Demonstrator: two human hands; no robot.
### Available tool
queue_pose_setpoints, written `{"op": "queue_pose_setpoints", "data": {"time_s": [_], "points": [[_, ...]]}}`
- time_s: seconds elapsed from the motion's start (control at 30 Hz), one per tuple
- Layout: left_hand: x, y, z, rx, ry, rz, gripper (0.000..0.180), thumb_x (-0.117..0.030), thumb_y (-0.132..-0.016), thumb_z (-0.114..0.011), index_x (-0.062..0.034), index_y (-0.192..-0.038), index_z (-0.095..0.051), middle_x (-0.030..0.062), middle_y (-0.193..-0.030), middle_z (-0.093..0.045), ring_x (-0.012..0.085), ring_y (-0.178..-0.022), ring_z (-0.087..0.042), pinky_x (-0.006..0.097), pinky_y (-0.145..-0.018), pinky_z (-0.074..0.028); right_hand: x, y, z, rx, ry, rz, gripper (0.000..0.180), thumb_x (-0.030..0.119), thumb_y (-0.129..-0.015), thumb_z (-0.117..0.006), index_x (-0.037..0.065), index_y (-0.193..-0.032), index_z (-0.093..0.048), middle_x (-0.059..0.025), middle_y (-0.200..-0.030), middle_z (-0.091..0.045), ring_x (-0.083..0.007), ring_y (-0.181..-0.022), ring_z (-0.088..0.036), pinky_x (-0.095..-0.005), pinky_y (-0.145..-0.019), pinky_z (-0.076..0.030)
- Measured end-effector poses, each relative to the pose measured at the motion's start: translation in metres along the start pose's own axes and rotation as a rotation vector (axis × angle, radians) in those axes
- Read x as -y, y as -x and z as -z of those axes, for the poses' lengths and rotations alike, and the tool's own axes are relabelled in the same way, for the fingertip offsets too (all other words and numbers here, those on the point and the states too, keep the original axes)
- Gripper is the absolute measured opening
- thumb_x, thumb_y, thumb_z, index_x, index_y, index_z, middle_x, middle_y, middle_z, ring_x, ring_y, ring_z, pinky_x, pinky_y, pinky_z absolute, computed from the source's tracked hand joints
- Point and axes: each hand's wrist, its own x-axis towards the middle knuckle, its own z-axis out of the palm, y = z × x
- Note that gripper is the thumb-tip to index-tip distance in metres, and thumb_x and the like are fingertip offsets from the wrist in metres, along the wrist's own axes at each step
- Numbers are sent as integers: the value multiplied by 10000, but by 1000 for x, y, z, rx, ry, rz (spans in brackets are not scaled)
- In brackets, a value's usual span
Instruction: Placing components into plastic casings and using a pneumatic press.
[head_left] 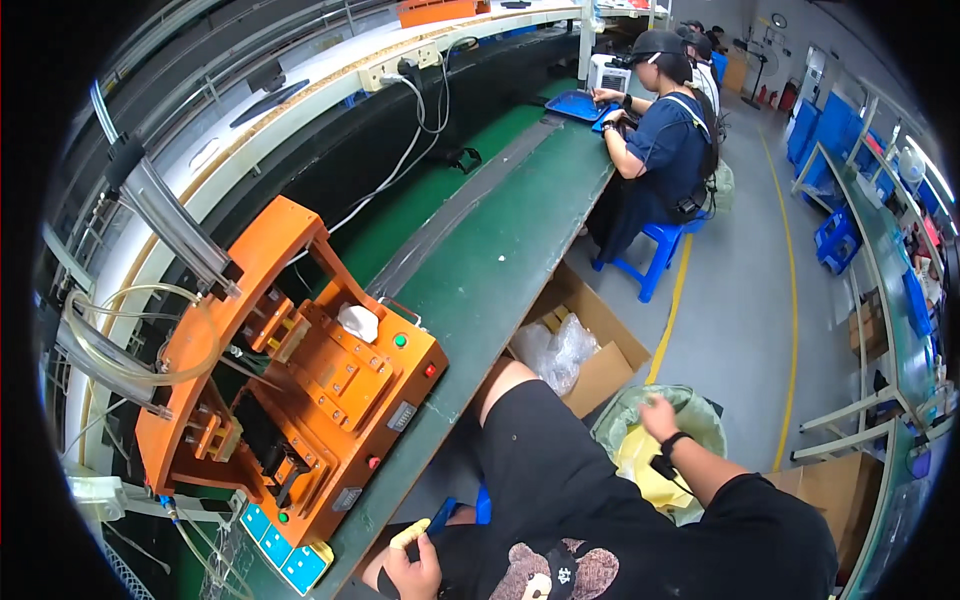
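Note:
Near the table's front edge, my left hand point(412, 572) is closed, pinching a small pale yellow piece point(410, 534) between thumb and fingers. A dark blue flat object point(441, 514) sticks up beside that piece; whether the hand holds it too I cannot tell. Out to the right, my right hand point(658, 418) is over a waste bin with a pale green liner point(708, 425). Its fingers are curled in, and anything inside them is hidden. Yellow sheets point(650, 468) lie in the bin under the right forearm.
An orange pneumatic press point(375, 395) stands on the green bench point(480, 265), with a white crumpled wad point(358, 322) on it. Blue panels point(278, 548) lie at its near corner. An open cardboard box point(612, 375) holds clear plastic. A co-worker point(665, 140) sits further along the bench.

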Motion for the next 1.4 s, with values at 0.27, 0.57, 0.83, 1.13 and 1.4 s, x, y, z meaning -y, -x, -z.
{"op": "queue_pose_setpoints", "data": {"time_s": [0.27,0.57,0.83,1.13,1.4], "points": [[16,14,11,-1,-36,11,146,-97,-929,-625,-5,-1039,-654,150,-971,-711,248,-881,-689,332,-792,-539,435,148,-46,580,-468,1452,467,190,-807,-699,24,-1227,-581,-203,-1280,-560,-369,-1205,-527,-456,-1023,-424],[23,38,45,-129,146,73,146,-62,-858,-699,10,-973,-647,112,-825,-720,150,-701,-700,263,-677,-553,531,204,-125,486,-234,2019,160,180,-793,-621,78,-905,-570,-92,-899,-534,-269,-879,-567,-406,-766,-438],[26,-4,114,-164,468,234,86,-13,-924,-618,24,-997,-590,80,-892,-672,110,-789,-657,260,-700,-564,569,209,-132,596,-104,2059,92,122,-779,-607,74,-856,-624,-83,-905,-578,-276,-880,-595,-396,-762,-470],[57,-109,174,-242,280,110,86,-68,-927,-636,-9,-976,-597,94,-1031,-690,94,-849,-620,257,-746,-513,535,65,21,988,-648,972,169,42,-897,-628,-69,-1009,-689,-101,-854,-712,-160,-765,-665,-284,-699,-527],[85,-207,183,-34,-422,311,330,-188,-883,-688,-92,-1193,-625,95,-1148,-672,246,-1026,-636,343,-908,-503,387,-113,-21,668,-1429,58,288,252,-992,-562,39,-1185,-582,-57,-1009,-647,-218,-961,-625,-347,-891,-502]]}}
